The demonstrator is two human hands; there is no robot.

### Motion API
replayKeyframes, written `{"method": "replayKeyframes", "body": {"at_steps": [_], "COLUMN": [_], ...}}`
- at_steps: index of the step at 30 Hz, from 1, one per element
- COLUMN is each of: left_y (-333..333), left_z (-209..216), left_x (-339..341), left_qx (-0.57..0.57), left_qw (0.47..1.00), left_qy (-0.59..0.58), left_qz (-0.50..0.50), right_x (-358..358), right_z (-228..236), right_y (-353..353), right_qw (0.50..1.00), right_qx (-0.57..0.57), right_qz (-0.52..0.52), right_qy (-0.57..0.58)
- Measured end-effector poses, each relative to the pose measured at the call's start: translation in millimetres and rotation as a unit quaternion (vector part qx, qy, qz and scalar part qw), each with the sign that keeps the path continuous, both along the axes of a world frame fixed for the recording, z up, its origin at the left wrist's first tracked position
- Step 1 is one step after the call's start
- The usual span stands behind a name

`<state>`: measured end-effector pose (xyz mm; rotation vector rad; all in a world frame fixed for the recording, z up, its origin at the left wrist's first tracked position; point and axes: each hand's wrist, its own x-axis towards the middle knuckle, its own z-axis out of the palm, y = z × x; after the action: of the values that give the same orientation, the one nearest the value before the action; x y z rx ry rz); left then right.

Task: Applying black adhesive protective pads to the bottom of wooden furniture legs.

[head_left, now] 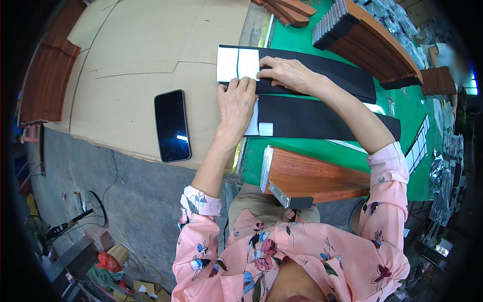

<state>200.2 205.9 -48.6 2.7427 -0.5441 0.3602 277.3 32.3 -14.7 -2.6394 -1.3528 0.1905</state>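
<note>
Two long black strips lie side by side on the green tabletop, the far black strip [322, 70] and the near black strip [322, 118]. A white sheet [228, 63] with a dark line across it covers the far strip's left end. My left hand [236, 103] is closed at the sheet's near edge, its bent fingertips pressing there; its thumb is hidden. My right hand [287, 74] is closed with bent fingers at the sheet's right edge, over the black strip. A small white square [265, 129] sits on the near strip, beside a partly covered white piece [252, 121].
A black phone [172, 126] lies on the cardboard [136, 85] at left. Nearer me is a stack of brown wood-look panels [314, 173] with a metal bracket [279, 194]. More brown panels [372, 45] stand at far right. Another brown stack [50, 75] sits far left.
</note>
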Motion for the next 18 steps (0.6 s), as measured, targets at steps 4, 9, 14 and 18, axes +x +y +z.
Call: {"method": "replayKeyframes", "body": {"at_steps": [4, 9, 14, 18], "left_y": [-2, -1, 5, 33], "left_z": [-1, 0, 9, 19], "left_x": [1, 0, -5, -11], "left_qx": [-0.002, -0.008, -0.037, -0.308], "left_qw": [1.000, 1.000, 0.999, 0.947], "left_qy": [-0.005, -0.017, 0.004, 0.078], "left_qz": [0.007, 0.007, -0.018, -0.055], "right_x": [2, -1, -13, -53], "right_z": [5, 13, 50, 106], "right_y": [2, -14, -36, -50], "right_qw": [1.000, 0.994, 0.897, 0.802], "right_qx": [-0.025, 0.080, 0.294, 0.431], "right_qz": [0.001, -0.054, -0.267, -0.317], "right_qy": [0.016, 0.045, 0.195, 0.266]}}
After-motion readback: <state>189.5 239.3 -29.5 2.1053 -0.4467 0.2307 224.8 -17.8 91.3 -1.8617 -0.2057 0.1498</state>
